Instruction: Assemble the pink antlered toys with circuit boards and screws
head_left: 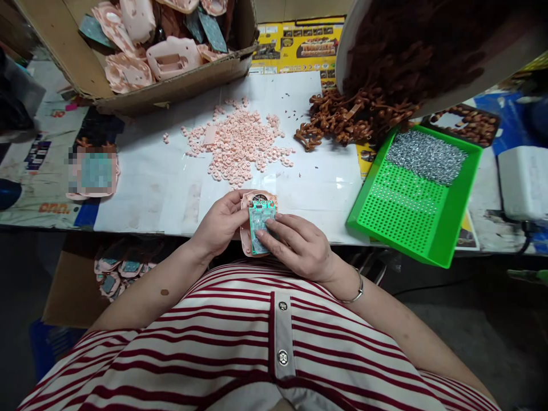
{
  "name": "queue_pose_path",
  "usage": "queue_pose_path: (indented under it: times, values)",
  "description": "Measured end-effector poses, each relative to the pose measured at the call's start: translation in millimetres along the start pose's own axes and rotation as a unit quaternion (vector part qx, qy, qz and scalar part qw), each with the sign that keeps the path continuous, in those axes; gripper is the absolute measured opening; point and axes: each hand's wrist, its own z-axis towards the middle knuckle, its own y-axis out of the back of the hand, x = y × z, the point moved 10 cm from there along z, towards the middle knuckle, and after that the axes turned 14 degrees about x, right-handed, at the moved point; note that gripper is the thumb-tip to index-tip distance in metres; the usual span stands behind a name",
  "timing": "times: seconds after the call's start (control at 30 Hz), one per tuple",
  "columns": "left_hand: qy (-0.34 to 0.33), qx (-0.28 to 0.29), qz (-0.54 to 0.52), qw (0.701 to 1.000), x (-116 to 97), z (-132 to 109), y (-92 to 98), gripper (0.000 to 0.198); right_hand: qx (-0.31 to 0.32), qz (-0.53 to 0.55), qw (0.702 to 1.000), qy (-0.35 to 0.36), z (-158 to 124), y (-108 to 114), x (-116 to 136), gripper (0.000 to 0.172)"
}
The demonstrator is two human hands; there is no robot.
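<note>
Just over the table's front edge, my left hand (221, 222) grips a pale pink plastic shell (246, 242) by its left side, its thumb on the rim. A green circuit board (258, 216) lies in the shell, with a dark round part showing above the board's top edge. From the right, my right hand (299, 242) closes its fingers on the board, fingertips touching its face. Whatever its palm side touches is hidden. Beyond the hands spreads a pile of small pink plastic pieces (240, 142).
A cardboard box (180, 85) of pink shells and boards stands back left. Brown plastic parts (351, 117) spill from a tipped tub. At right, a green basket (402, 222) contains small metal pieces (428, 154). Another shell with a board (98, 171) lies left; a lower box (68, 285) contains more.
</note>
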Motion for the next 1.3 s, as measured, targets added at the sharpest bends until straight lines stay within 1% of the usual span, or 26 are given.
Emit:
queue_pose_path:
  times: [0.1,0.23,0.3,0.43,0.57,0.67,0.87,0.97,1.07,1.13,1.23,1.3]
  values:
    - [0.001,-0.005,0.011,1.0,0,-1,2.9,0.033,-0.002,0.036,0.999,-0.005,-2,-3,-2,0.03]
    - [0.004,0.009,0.011,1.0,0,0,2.6,0.032,-0.001,0.057,0.998,-0.005,-4,-5,-3,0.034]
    - [0.005,0.015,0.006,1.0,0,1,1.6,0.03,-0.002,0.051,0.999,-0.007,-3,-5,-4,0.032]
    - [0.003,0.01,-0.005,1.0,0,2,1.4,0.031,-0.006,0.006,1.0,-0.011,1,-1,-2,0.021]
    - [0.003,-0.004,-0.004,1.0,0,2,3.5,0.03,-0.002,-0.028,1.0,0.002,3,1,3,0.019]
    - [-0.006,-0.002,-0.008,1.0,-1,2,3.3,0.03,-0.004,-0.015,1.0,-0.004,4,1,1,0.019]
    - [-0.021,-0.004,0.007,1.0,-3,2,4.9,0.029,-0.027,0.015,0.999,-0.017,4,2,-2,0.02]
    - [-0.015,0.017,-0.002,1.0,-5,2,3.8,0.033,-0.033,0.02,0.999,-0.02,4,2,-3,0.019]
    - [0.021,0.055,-0.045,0.997,-3,1,-0.6,0.043,-0.026,0.019,0.999,-0.024,3,0,-4,0.02]
    - [0.036,0.067,-0.073,0.994,-1,0,-2.9,0.047,-0.019,0.015,0.999,-0.028,2,-2,-4,0.02]
    - [0.026,0.041,-0.065,0.997,-1,0,0.3,0.045,-0.006,0.015,1.0,-0.022,3,-7,-3,0.022]
    - [0.019,0.019,-0.047,0.999,0,2,3.2,0.044,0.017,0.025,0.999,-0.017,3,-12,-2,0.023]
